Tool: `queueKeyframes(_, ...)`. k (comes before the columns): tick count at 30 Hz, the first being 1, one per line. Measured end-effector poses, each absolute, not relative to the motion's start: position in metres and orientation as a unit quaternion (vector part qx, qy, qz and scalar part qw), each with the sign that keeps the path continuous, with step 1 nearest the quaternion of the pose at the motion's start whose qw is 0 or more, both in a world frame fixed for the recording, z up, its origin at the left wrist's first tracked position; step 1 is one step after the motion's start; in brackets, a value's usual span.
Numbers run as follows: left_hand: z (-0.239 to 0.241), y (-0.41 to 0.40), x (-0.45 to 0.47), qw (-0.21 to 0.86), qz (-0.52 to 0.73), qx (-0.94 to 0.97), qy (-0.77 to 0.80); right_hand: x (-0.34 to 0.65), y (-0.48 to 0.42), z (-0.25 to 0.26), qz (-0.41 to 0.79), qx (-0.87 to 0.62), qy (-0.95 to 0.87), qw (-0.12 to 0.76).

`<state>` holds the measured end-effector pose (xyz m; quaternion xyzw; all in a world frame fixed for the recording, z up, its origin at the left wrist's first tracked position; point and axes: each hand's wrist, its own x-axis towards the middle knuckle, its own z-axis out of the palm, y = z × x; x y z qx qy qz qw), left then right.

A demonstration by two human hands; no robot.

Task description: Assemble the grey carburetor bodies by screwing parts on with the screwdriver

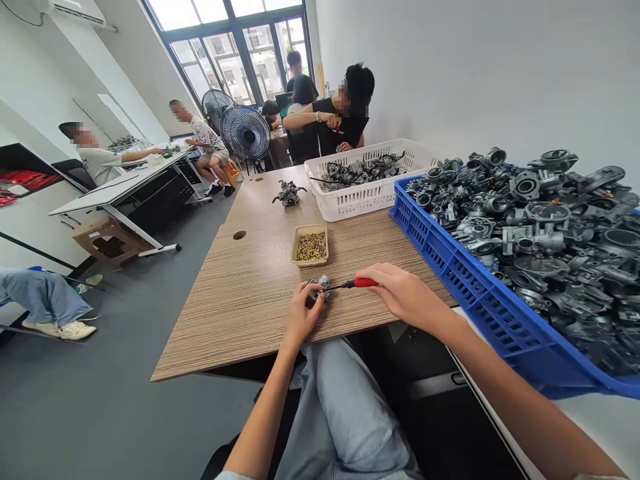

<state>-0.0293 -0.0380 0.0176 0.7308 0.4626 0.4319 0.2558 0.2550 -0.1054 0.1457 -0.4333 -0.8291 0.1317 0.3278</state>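
Note:
My left hand (303, 312) is closed around a small grey metal carburetor (324, 283) near the table's front edge, its fingers covering part of the casting. In my right hand (395, 288) is a screwdriver (364, 283) with a red and black handle. Its shaft lies level, pointing left, and the tip meets the carburetor's right side; the exact contact spot is too small to make out. Just beyond the carburetor stands a small cream tray (295, 257) holding many little brass-coloured parts.
A blue crate (435, 250) heaped with metal carburetor bodies stands on the right. Behind it is a white basket (345, 203) of assembled units. One carburetor assembly (289, 193) sits on the wooden table (240, 287). A co-worker (345, 117) works across the table.

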Motion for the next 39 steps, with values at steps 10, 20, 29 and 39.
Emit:
queueKeyframes(10, 0.019, -0.038, -0.028, 0.260, 0.425, 0.732, 0.464, 0.251, -0.107, 0.145, 0.130, -0.424, -0.837, 0.320)
queueKeyframes(20, 0.016, -0.037, -0.030, 0.260, 0.419, 0.737, 0.462, 0.243, -0.116, 0.146, 0.074, -0.444, -0.849, 0.276)
queueKeyframes(29, 0.020, -0.039, -0.030, 0.253, 0.417, 0.742, 0.459, 0.229, -0.125, 0.149, 0.053, -0.468, -0.850, 0.235)
queueKeyframes(39, 0.019, -0.039, -0.030, 0.250, 0.419, 0.743, 0.458, 0.222, -0.126, 0.144, 0.024, -0.518, -0.827, 0.217)
